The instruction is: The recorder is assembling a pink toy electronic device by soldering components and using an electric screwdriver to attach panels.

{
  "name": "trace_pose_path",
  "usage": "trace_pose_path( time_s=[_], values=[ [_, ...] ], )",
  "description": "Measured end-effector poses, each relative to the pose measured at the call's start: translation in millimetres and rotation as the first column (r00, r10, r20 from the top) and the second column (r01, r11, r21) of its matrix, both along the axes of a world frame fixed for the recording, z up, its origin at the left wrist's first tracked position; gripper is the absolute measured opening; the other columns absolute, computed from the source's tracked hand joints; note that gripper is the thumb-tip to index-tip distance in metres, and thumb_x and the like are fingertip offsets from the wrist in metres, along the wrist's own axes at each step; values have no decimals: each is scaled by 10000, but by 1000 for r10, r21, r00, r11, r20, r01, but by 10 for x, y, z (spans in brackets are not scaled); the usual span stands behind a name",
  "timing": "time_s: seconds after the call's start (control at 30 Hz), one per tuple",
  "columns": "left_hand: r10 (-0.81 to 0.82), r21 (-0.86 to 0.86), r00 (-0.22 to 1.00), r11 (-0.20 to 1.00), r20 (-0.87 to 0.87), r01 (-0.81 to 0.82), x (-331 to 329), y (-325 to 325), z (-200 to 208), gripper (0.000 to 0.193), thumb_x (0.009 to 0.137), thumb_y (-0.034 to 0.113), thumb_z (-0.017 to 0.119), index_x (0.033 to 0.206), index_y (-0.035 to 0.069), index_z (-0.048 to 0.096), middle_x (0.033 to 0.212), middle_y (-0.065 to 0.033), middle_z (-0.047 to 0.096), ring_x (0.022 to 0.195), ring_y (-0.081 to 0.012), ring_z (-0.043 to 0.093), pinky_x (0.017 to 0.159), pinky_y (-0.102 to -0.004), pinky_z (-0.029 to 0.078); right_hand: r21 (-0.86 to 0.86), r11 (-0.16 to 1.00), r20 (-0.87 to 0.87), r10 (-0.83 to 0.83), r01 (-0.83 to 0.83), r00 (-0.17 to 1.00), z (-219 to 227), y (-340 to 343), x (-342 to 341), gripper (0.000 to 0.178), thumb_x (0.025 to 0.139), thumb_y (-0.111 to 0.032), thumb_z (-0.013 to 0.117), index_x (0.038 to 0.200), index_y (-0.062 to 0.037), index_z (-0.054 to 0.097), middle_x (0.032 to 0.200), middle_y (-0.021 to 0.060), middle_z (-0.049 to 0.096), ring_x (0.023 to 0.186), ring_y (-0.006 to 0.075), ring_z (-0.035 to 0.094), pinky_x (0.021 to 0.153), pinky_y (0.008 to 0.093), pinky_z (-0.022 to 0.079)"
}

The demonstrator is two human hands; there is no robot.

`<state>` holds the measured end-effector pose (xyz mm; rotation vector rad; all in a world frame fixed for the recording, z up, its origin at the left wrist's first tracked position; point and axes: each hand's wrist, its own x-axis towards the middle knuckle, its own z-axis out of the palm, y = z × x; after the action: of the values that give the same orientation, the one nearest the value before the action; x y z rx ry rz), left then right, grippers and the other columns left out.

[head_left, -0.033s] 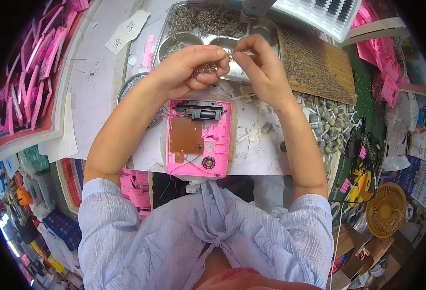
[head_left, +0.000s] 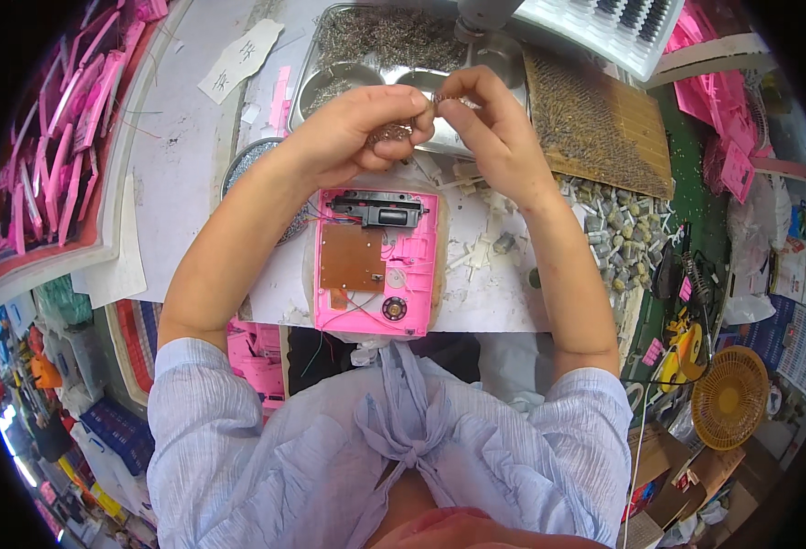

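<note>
Over the metal tray [head_left: 309, 55], my two hands meet at the fingertips. My left hand [head_left: 353, 128] is curled around a clump of tiny coiled metal springs [head_left: 390, 134], with thumb and forefinger pressed together. Touching those fingertips, my right hand [head_left: 504, 137] pinches what looks like one thin wire spring [head_left: 438, 99]. Just below the hands an open pink plastic housing [head_left: 419, 274] lies on the table. Inside it are a brown circuit board [head_left: 352, 258], a black mechanism [head_left: 394, 213], a round dark part [head_left: 394, 308] and thin wires.
A heap of springs [head_left: 385, 37] fills the tray's far part. To its right lies a brown board [head_left: 595, 128] covered with small pieces. Small motor-like parts [head_left: 627, 229] are piled on the right. A round bowl [head_left: 247, 160] stands left; pink panels [head_left: 64, 137] fill a box far left.
The fingers of my right hand have shifted slightly against the left fingertips, and the thin spring shows a little more between them. All else looks the same.
</note>
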<state>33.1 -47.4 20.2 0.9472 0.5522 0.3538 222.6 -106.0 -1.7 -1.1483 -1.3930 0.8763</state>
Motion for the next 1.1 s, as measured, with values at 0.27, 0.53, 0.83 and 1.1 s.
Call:
trace_pose_path(
  time_s=[0.27,0.53,0.83,1.1],
  values=[
    [24,53,998,998,-58,-21,10,27,-56,249,1030,271,546,927,50,595,818,-1,539,542,-22,369,403,-172,237,-243,966,212,143,-90,967,43,108,124,293,1058,-288,509,997,-26,626,770,25,617,627,89,503,543,263,363],
    [-110,-508,963,831,248,226,-152,243,-234,229,1040,264,524,928,64,524,786,11,479,531,6,377,356,-119,237,440,889,540,-149,-127,828,-16,103,100,82,895,-61,679,964,-62,634,889,98,672,672,232,629,626,341,488],
    [-146,-532,987,832,66,159,-73,219,-252,263,1048,283,492,867,92,497,734,13,460,484,-10,342,353,-135,213,592,799,655,-398,-109,642,-134,124,72,136,754,-66,691,850,-115,608,804,25,648,622,231,612,591,343,455],
    [-12,-97,965,995,-261,-14,-2,111,-81,238,992,251,538,825,85,567,706,11,516,469,-6,330,367,-180,185,267,961,501,-204,74,841,-145,77,37,135,757,-51,687,844,-104,598,762,40,632,645,260,619,595,348,459]
  ],
)
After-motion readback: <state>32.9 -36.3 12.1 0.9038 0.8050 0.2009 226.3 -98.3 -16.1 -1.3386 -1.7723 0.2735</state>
